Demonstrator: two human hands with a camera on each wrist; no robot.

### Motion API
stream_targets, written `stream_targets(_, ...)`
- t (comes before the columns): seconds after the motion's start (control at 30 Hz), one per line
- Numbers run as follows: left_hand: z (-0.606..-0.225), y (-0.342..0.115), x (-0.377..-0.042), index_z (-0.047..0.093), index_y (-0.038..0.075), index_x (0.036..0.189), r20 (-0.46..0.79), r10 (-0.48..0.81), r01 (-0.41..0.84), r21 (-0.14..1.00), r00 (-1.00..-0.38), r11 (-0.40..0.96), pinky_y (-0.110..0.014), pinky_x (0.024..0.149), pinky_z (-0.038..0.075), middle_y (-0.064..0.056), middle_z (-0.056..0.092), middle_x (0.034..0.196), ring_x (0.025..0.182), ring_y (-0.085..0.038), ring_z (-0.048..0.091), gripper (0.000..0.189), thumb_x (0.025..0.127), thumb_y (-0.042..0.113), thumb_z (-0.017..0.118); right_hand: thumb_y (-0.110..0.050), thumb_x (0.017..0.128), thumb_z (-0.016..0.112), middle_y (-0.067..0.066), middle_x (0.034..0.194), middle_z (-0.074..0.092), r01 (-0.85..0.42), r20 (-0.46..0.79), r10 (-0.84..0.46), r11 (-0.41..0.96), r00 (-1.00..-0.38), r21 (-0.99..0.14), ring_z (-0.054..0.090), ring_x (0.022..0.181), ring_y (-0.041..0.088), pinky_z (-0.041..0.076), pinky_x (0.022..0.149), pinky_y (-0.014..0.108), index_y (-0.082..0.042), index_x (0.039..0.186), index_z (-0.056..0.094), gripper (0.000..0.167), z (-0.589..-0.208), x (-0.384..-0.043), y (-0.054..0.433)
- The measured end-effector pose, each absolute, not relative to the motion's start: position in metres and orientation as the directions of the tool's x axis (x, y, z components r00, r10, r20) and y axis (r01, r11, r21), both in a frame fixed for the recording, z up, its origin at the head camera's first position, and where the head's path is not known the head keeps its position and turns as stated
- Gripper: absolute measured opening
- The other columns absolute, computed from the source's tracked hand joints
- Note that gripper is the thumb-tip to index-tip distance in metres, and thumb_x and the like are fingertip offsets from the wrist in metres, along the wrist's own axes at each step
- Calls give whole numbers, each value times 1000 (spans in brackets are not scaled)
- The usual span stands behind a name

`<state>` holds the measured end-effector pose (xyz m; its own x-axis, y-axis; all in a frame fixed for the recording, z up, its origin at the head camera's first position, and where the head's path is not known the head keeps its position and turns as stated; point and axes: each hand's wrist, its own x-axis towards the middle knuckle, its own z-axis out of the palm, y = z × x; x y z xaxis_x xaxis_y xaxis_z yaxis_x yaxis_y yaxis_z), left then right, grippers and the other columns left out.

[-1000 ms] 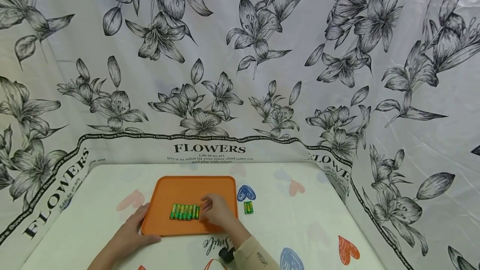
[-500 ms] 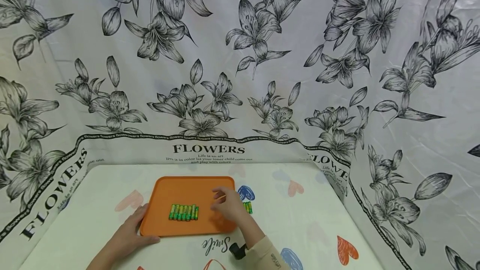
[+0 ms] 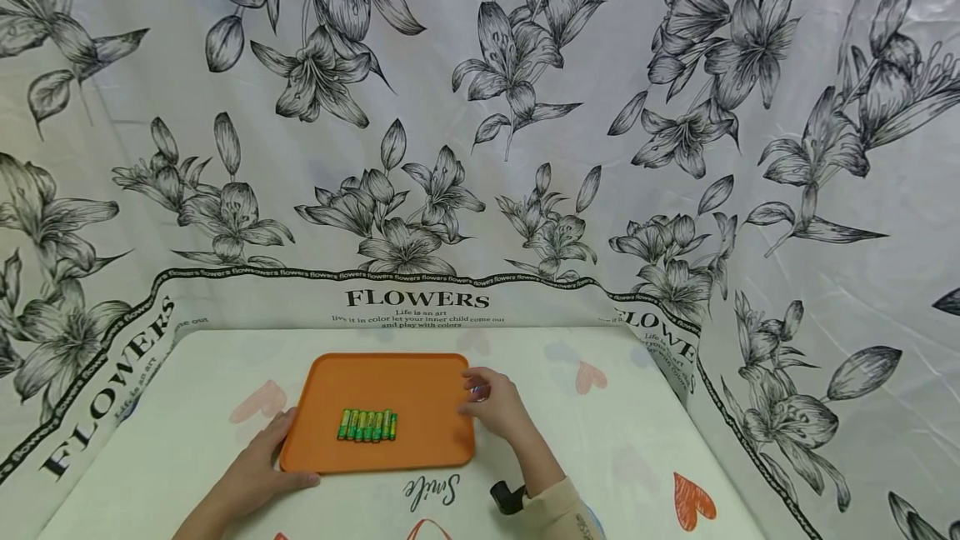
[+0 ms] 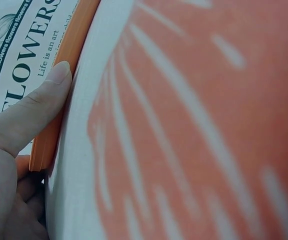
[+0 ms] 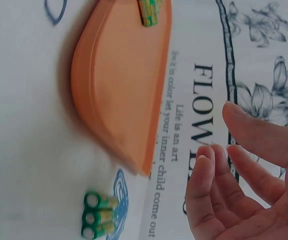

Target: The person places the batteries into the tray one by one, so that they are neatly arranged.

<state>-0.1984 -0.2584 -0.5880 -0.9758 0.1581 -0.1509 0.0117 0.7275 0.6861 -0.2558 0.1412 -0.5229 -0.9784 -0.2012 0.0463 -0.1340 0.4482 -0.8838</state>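
An orange tray [image 3: 405, 377] lies on the table, bearing a row of several green-and-yellow batteries [image 3: 367, 425] set side by side. My left hand [image 3: 258, 461] grips the tray's near left corner; in the left wrist view its thumb lies along the orange side wall. Over the tray's right edge hovers my right hand [image 3: 497, 405], fingers loosely bent and holding nothing. Three more batteries [image 5: 99, 217] lie together on the cloth beside the tray in the right wrist view, close to the right hand; in the head view that hand hides them.
The table is covered by a white cloth [image 3: 615, 432] printed with hearts and the word Smile. A flower-printed curtain [image 3: 420, 190] rises behind the table and along both sides. A black device [image 3: 507, 497] sits at my right wrist.
My right hand has moved right, from the end of the battery row to the tray's right edge, now covering the batteries beside it. My left hand has stayed at the tray.
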Motion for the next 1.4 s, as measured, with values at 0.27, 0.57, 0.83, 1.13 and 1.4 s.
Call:
stream_targets(0.27, -589, -259, -198, 12, 1, 161, -137, 161, 21, 694, -977, 720, -77, 112, 17, -33, 12, 163, 147, -57, 13, 126, 73, 53, 86, -3, 77, 85, 16, 116, 69, -82, 2, -162, 491, -987, -867, 65, 94, 25, 56, 71, 28, -6, 131, 64, 58, -530, -257, 170)
stream_targets(0.57, -586, -258, -201, 11, 2, 161, -165, 151, -3, 684, -975, 729, -76, 113, 17, -33, 12, 164, 148, -57, 12, 128, 72, 55, 86, 4, 72, 83, 19, 119, 67, -28, -48, -142, 492, -989, -870, 64, 101, 29, 58, 76, 33, -2, 132, 63, 63, -543, -258, 195)
stream_targets(0.83, -585, -258, -200, 11, 2, 161, -173, 149, -10, 684, -974, 730, -76, 113, 17, -33, 12, 164, 148, -56, 12, 127, 73, 55, 86, 7, 70, 86, 13, 116, 67, 1, -102, -152, 550, -983, -835, 62, 101, 24, 58, 85, 40, -2, 132, 63, 67, -556, -262, 204)
stream_targets(1.13, -586, -258, -200, 11, 2, 161, -187, 151, -20, 690, -971, 723, -76, 113, 15, -32, 10, 164, 149, -56, 10, 127, 73, 54, 86, 8, 70, 85, 9, 110, 70, 32, -144, -140, 598, -980, -800, 62, 98, 23, 59, 81, 38, 0, 129, 65, 63, -563, -263, 201)
stream_targets(1.4, -587, -258, -199, 10, 1, 161, -170, 158, -5, 697, -973, 717, -76, 113, 15, -33, 10, 164, 148, -56, 11, 127, 73, 53, 86, 7, 72, 85, 5, 98, 68, 21, -138, -128, 653, -982, -757, 59, 91, 20, 57, 79, 36, -2, 119, 70, 50, -564, -263, 200)
